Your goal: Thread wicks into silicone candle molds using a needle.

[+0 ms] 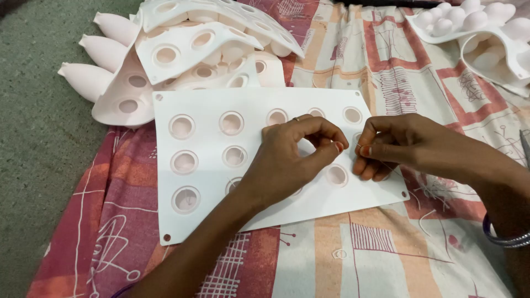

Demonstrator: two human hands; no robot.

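A person is working over a white moulded sheet (204, 138) dotted with round sockets, which is lying flat on a patterned red and cream cloth (353, 243), near the middle of the scene. The left hand (292, 160) is resting on the sheet, thumb and forefinger curled almost closed into a pinch above one socket; whatever sits between the tips is too small to make out. The right hand (395, 146) is meeting it from the right, fingers folded in tight, apparently pinching something fine, perhaps a thread or needle, though this cannot be told for sure. The two pinches are nearly touching at the sheet's right end.

At the far left, a heap of similar moulded sheets (187, 49) is lying tumbled with pointed pale shapes jutting out; another pile (486, 33) is sitting at the far right corner.

Judging by the close pinch, the work is calling for steady fingertips held low, the sheet kept flat under the left palm, and both hands staying close together.
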